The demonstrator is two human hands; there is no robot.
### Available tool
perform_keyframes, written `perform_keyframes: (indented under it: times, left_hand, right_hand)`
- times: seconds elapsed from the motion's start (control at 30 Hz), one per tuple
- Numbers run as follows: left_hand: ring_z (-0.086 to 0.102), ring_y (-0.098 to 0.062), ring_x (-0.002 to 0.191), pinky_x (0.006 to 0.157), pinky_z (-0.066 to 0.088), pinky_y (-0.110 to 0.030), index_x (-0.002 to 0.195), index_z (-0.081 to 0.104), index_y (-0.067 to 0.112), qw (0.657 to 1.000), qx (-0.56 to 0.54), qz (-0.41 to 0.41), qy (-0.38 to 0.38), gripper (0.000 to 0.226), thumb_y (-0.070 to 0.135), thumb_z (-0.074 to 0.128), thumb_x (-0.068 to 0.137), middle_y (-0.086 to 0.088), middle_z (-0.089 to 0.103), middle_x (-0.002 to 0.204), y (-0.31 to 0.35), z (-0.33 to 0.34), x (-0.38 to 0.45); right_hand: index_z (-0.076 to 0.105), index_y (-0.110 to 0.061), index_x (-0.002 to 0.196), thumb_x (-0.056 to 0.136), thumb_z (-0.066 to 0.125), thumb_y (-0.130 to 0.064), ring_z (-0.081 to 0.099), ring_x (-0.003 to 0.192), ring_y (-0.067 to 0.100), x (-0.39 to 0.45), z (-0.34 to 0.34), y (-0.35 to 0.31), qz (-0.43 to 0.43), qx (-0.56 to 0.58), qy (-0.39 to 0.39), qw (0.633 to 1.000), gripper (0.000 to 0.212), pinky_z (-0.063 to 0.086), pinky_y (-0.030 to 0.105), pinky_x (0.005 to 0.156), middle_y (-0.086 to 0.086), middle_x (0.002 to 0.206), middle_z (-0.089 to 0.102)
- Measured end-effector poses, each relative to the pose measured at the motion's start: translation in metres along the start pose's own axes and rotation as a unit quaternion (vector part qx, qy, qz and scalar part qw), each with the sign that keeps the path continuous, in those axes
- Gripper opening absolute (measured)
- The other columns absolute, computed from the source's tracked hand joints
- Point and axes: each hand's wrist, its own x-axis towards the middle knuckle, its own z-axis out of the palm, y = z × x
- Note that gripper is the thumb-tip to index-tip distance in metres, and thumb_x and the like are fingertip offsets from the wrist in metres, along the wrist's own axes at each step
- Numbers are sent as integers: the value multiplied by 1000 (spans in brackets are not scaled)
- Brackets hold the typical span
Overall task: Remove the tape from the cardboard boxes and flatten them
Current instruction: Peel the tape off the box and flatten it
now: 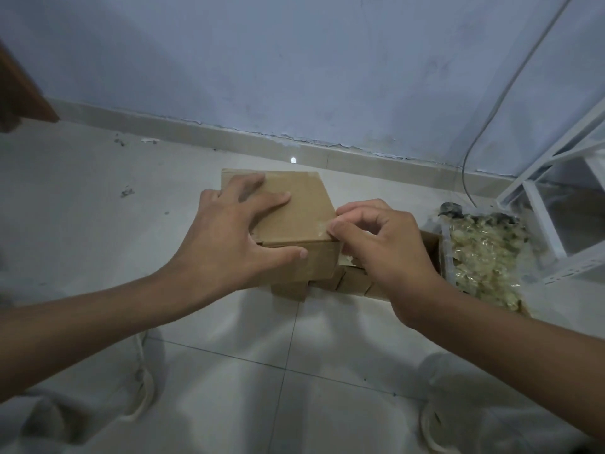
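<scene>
- Pale floor tiles (98, 198) run up to a blue wall; I'm working low.
- My right hand (386, 253) pinches the tape (322, 227) at the box's (294, 204) right top edge.
- My left hand (235, 234) lies spread across the box, fingers straight, pressing down.
- I'd peel low and slow along the seam, so the tape lifts whole.
- More boxes (353, 283) sit beneath, beside a bag (484, 253).

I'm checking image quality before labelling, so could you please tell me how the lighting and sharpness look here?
Head view: dim, bluish light; the brown cardboard box and both hands stay sharp, soft shadows fall on the pale tiled floor, and wide-angle bending curves the white metal rack.
</scene>
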Motion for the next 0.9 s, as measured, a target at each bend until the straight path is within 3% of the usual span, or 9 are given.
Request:
perform_keyframes:
  times: [0.13, 0.27, 0.37, 0.47, 0.6, 0.73, 0.83, 0.9]
  left_hand:
    - [34, -25, 126, 105, 40, -36, 146, 56, 44, 995, 72, 54, 34, 94, 93, 51, 65, 20, 39, 155, 3, 0, 0]
    - [36, -28, 124, 95, 49, -40, 146, 57, 42, 988, 121, 85, 52, 91, 92, 49, 70, 21, 41, 153, 5, -2, 2]
    - [36, -31, 124, 89, 51, -42, 143, 60, 39, 982, 140, 107, 62, 91, 91, 48, 70, 19, 45, 151, 5, -2, 2]
    - [39, -34, 121, 83, 51, -41, 142, 62, 36, 976, 161, 130, 72, 89, 90, 48, 72, 17, 48, 150, 2, -1, 2]
    - [43, -37, 116, 80, 54, -43, 141, 63, 35, 969, 181, 148, 84, 90, 91, 46, 72, 15, 52, 148, -2, -6, 5]
    - [46, -43, 112, 77, 53, -45, 140, 66, 29, 956, 211, 181, 97, 91, 89, 46, 74, 7, 56, 147, -3, -10, 8]
    - [46, -45, 112, 80, 51, -47, 140, 65, 25, 942, 243, 207, 104, 91, 87, 46, 76, 1, 57, 147, -2, -12, 10]
    - [45, -46, 112, 83, 50, -49, 140, 65, 23, 936, 252, 219, 109, 90, 85, 48, 77, -1, 57, 147, -2, -14, 11]
  right_hand:
    - [82, -12, 82, 90, 78, -20, 70, 97, 12, 0, -2, 0, 87, 40, -8, 995, 13, 58, 34, 94, -11, 108, 73]
    - [80, -9, 92, 95, 73, -17, 72, 84, 5, -3, -4, 1, 145, 124, -37, 981, 11, 58, 20, 87, -7, 89, 79]
    - [78, -6, 97, 98, 70, -15, 74, 83, 4, -3, -5, 3, 177, 179, -53, 966, 12, 58, 14, 79, 0, 90, 80]
    - [77, -2, 100, 98, 69, -13, 77, 89, 6, -2, -5, 4, 194, 213, -60, 956, 14, 60, 19, 86, 4, 97, 81]
    - [77, -4, 101, 100, 67, -17, 76, 91, 13, 3, -10, 2, 131, 108, -91, 981, 17, 60, 25, 82, 17, 108, 77]
    - [76, -6, 93, 96, 68, -22, 70, 108, 28, 5, -12, -3, 67, 20, -117, 991, 18, 65, 37, 82, 13, 117, 67]
    - [70, -25, 90, 88, 82, -38, 69, 93, 20, 2, -11, -2, -44, -143, -114, 982, 18, 62, 34, 82, -2, 109, 63]
    - [66, -30, 86, 86, 84, -37, 65, 88, 10, 2, -11, 0, -98, -199, -99, 970, 20, 57, 28, 81, -5, 105, 61]
